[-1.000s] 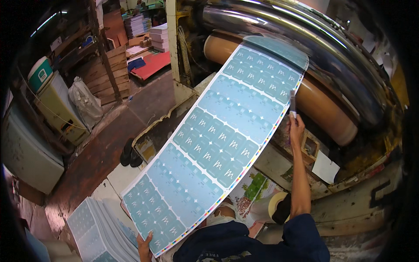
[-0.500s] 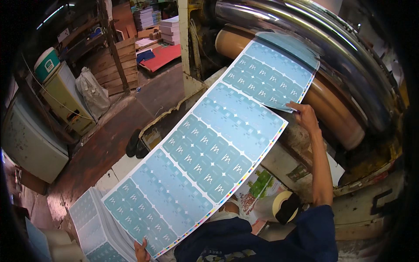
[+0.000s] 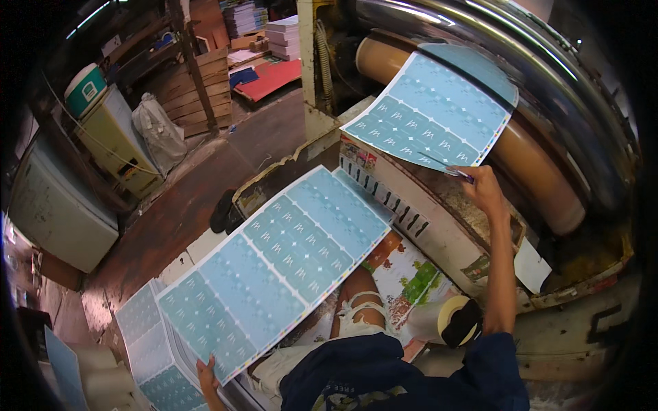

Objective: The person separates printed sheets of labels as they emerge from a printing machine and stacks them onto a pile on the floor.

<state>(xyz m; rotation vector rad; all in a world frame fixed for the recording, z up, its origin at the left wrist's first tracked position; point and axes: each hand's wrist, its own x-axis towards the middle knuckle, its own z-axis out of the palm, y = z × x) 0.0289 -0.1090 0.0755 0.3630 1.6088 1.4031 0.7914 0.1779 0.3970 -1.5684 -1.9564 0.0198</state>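
My left hand (image 3: pixel 205 373) grips the near corner of a large pale blue printed sheet (image 3: pixel 281 267), which slants over my lap toward a stack of like sheets (image 3: pixel 147 349) at my lower left. My right hand (image 3: pixel 483 188) is stretched out to the machine and pinches a thin pointed tool (image 3: pixel 449 170). The tool's tip lies at the lower edge of a second blue sheet (image 3: pixel 432 113). That sheet drapes over the tan roller (image 3: pixel 531 168) below a big steel cylinder (image 3: pixel 480 41).
The machine's front ledge (image 3: pixel 439 233) runs between me and the roller. A roll of tape (image 3: pixel 456 318) lies by my right knee. Black shoes (image 3: pixel 223 209) sit on the floor. Farther left are a cooler on a cabinet (image 3: pixel 86 89), a white sack (image 3: pixel 157 130) and wooden pallets (image 3: pixel 199 82).
The sheet in my left hand has come away from the roller and swung down and left toward the stack. My right hand stays at the edge of the sheet on the roller.
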